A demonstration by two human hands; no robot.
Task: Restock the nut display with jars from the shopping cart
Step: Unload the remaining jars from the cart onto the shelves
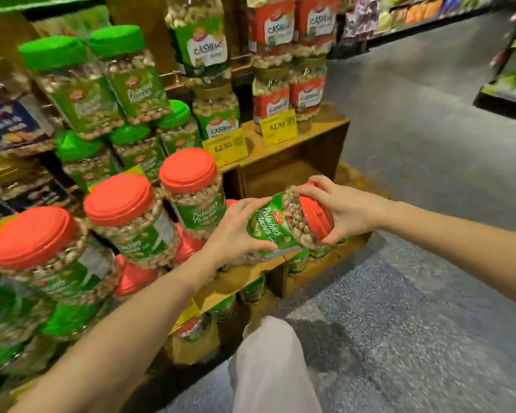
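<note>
- You hold the clear plastic pistachio jar with green label and red screw lid almost on its side. It sits above the front edge of the wooden display shelf, just right of the row of standing red-lidded jars.
- Your left hand curls its fingers round the jar's body. Your right hand curls fingers and thumb over the lid end.
- Risk: the right-hand grip bears on the lid alone. A loose lid could turn or slip as you bring the jar upright.
- Risk: swinging the base leftward could knock the nearest standing jar, which appears stacked on another lid.
- Obstruction: a yellow price tag and green-labelled cashew jars stand behind the gap.
- The shopping cart is not in view.
</note>
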